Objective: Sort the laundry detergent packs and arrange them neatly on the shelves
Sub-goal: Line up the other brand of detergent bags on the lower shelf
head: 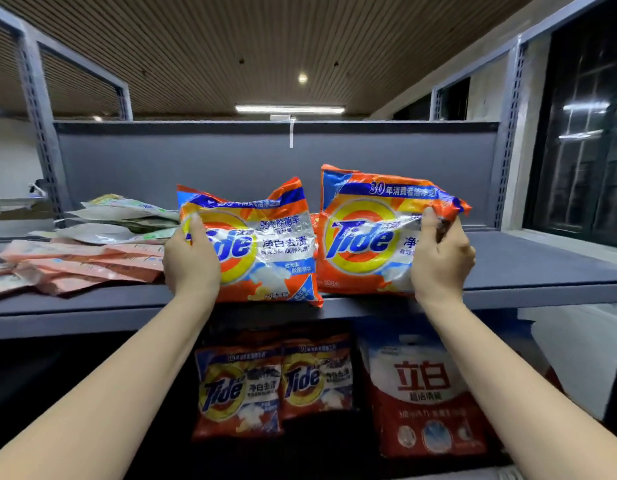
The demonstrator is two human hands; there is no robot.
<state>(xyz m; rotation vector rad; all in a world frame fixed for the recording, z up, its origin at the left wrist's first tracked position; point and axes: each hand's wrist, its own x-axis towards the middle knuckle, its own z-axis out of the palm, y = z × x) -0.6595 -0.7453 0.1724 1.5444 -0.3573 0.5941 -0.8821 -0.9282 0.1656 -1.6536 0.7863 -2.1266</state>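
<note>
The left hand [191, 263] grips the left edge of a crinkled, glossy orange Tide pack [262, 244], thumb laid across the front, fingers hidden behind. The right hand [440, 254] pinches the right edge of a second Tide pack [365, 233], bunching the plastic film near its upper corner. Both soft, pillow-shaped packs stand upright side by side, nearly touching, on the front edge of the upper shelf [542, 271], a flat matte grey metal board. To the left on the same shelf lie flat pink pouches [82, 265], with pale green-and-white pouches [127, 216] piled behind them. On the dim lower shelf stand two more Tide packs [275, 382] side by side, and just right of them a red-and-white bag [424, 393] with large red characters.
</note>
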